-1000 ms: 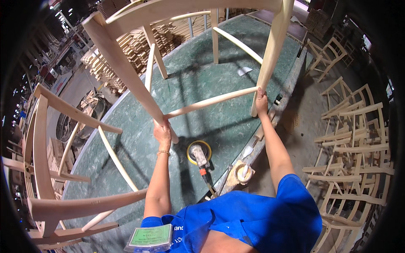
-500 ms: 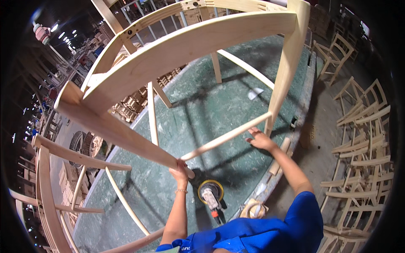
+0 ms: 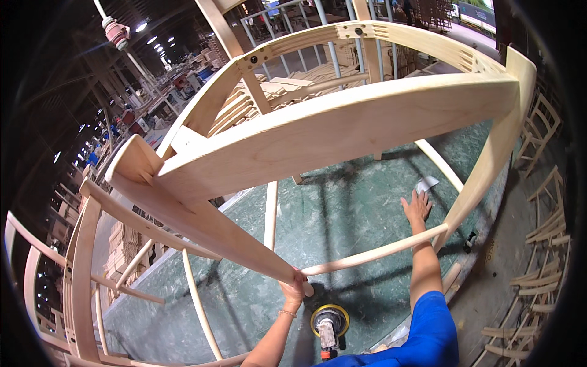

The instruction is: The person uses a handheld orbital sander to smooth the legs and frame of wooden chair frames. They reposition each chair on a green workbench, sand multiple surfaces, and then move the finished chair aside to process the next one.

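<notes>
A pale, unpainted wooden chair frame stands tilted on the green tabletop. My left hand is wrapped round the lower end of its near left leg. My right hand has its fingers spread and holds nothing. The right arm reaches below the round rung, which crosses in front of the wrist. Just beyond those fingertips lies a small white sheet; whether they touch it I cannot tell. Between my arms a round sander with a yellow-rimmed pad rests on the table.
To the left stands another unfinished chair frame, with more wooden frames behind it. Stacked chair parts line the floor on the right. Blue-grey metal rails and piles of wooden pieces lie beyond the table. A red-and-grey hanging connector is at upper left.
My right hand has moved forward from beside the rung to beyond it, close to the white sheet. The left hand keeps its hold on the leg. The whole view has shifted.
</notes>
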Demonstrator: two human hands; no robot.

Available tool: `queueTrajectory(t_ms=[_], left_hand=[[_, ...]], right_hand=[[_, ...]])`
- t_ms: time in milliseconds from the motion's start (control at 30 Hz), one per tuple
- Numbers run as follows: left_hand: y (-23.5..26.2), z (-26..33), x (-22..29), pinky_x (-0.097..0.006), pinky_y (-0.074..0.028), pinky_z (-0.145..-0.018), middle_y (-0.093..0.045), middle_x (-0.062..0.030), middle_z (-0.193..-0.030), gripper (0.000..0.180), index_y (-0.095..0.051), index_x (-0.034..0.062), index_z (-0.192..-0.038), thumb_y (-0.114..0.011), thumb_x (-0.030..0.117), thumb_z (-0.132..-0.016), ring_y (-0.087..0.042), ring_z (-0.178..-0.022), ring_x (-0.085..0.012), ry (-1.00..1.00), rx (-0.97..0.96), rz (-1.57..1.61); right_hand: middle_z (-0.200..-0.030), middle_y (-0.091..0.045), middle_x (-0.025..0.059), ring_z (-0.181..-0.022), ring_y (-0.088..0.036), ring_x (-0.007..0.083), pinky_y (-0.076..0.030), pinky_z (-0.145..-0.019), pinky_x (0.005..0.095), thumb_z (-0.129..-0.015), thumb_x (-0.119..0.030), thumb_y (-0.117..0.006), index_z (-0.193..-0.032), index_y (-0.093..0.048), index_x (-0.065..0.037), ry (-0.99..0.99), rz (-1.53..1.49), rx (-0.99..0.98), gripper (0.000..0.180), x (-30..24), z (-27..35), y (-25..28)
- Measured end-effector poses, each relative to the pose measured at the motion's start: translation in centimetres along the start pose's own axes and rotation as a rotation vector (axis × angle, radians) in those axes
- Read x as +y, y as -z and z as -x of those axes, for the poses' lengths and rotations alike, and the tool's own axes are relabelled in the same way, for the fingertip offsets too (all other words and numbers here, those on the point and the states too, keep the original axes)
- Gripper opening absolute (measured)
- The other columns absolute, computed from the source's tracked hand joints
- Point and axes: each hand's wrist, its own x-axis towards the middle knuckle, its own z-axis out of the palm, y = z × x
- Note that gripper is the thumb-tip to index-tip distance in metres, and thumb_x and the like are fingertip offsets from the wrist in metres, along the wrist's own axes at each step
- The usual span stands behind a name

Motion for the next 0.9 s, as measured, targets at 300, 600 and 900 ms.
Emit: queueTrajectory(t_ms=[300, 600, 900], left_hand=[[0.2, -0.2, -1.1, -0.031, -0.047, -0.052, -0.057, -0.0049, -0.059, 0.049, -0.056, 0.0041, -0.066, -0.061, 0.049, -0.087, -0.059, -0.056, -0.018, -0.059, -0.027, 0.028], [0.3, -0.3, 0.4, -0.036, -0.049, -0.055, -0.064, -0.0122, -0.065, 0.019, -0.069, 0.003, -0.075, -0.071, 0.022, -0.076, -0.064, -0.058, -0.025, 0.049, -0.038, -0.112], [0.8, 0.1, 2.0, -0.044, -0.05, -0.064, -0.066, -0.0167, -0.087, 0.032, -0.06, 0.0073, -0.1, -0.074, 0.026, -0.077, -0.063, -0.08, -0.0401, -0.03, -0.041, -0.311]], right_hand=[[-0.14, -0.041, 0.0234, -0.13, -0.037, 0.0404, -0.028, -0.108, 0.0499, -0.08, -0.056, -0.062, -0.139, -0.045, -0.012, -0.093, -0.097, -0.05, 0.075, 1.6, -3.6, 0.7], [-0.132, -0.05, 0.0277, -0.126, -0.044, 0.0397, -0.035, -0.106, 0.0442, -0.084, -0.04, -0.065, -0.126, -0.055, 0.004, 0.174, -0.098, -0.055, 0.061, 3.2, -1.0, -0.7], [-0.079, -0.068, 0.0159, -0.07, -0.064, 0.0264, -0.049, -0.067, 0.0367, -0.083, -0.021, -0.07, -0.085, -0.069, 0.002, 0.08, -0.752, -0.384, 0.023, -4.5, 12.0, -0.7]])
